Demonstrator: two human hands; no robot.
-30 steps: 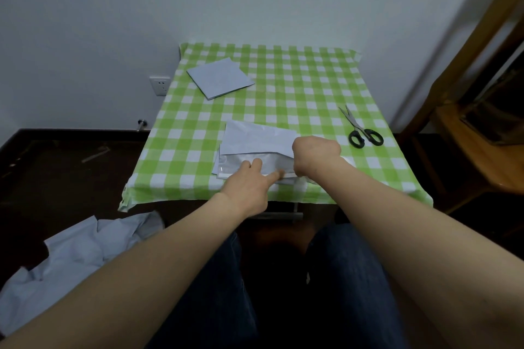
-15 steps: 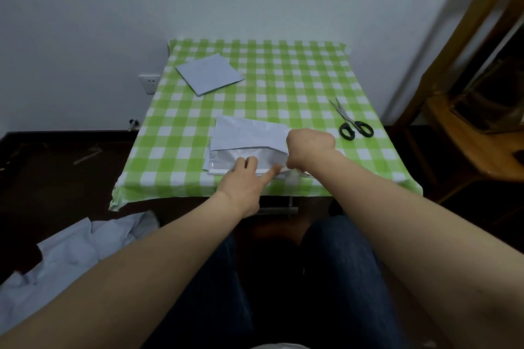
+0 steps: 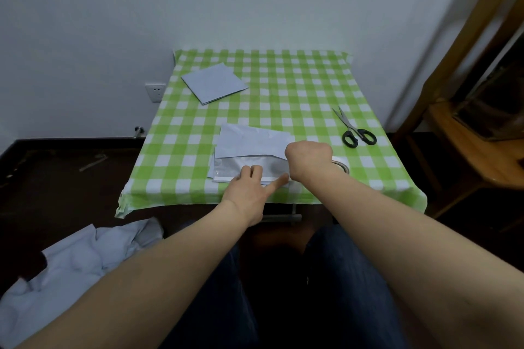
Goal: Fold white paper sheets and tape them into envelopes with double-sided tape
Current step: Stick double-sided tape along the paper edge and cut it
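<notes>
A folded white paper sheet (image 3: 255, 142) lies near the table's front edge, its upper flap folded down over a greyer lower part. A thin white tape strip (image 3: 226, 178) runs along its bottom edge. My left hand (image 3: 252, 181) presses flat on that edge, fingers straight and thumb pointing right. My right hand (image 3: 309, 156) is curled in a fist at the sheet's right end, where the strip ends; its fingertips are hidden. A tape roll (image 3: 341, 166) peeks out behind my right wrist. Another folded sheet (image 3: 215, 85) lies at the far left.
Black-handled scissors (image 3: 355, 132) lie at the right of the green checked table (image 3: 283, 93). Crumpled white paper (image 3: 71, 261) is on the dark floor at the lower left. A wooden chair (image 3: 467, 150) stands to the right. My knees are under the table's front edge.
The view has shifted with my head. Both hands stay at the same spots on the sheet, left pressing and right clenched.
</notes>
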